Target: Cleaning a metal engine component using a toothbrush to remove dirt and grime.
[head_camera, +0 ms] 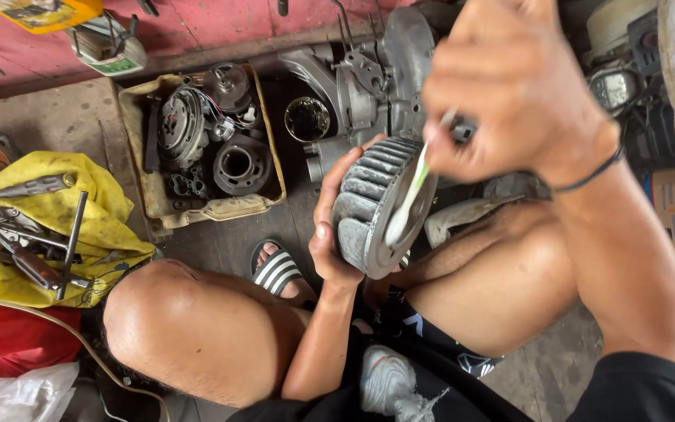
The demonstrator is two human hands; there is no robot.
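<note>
Grey finned metal flywheel point(380, 205), round and dusty, is held on edge above the knees, just in front of the grey engine casing point(376, 86). It looks heavy and rigid; the fins give grip, so the rim is the likely place to hold. Left hand point(330, 227) is wrapped wide around that rim, palm under it. Right hand point(509, 86) is closed on a white-and-green toothbrush point(409, 199), bristles against the wheel's face. Tray of engine parts point(197, 148) sits nearby.
</note>
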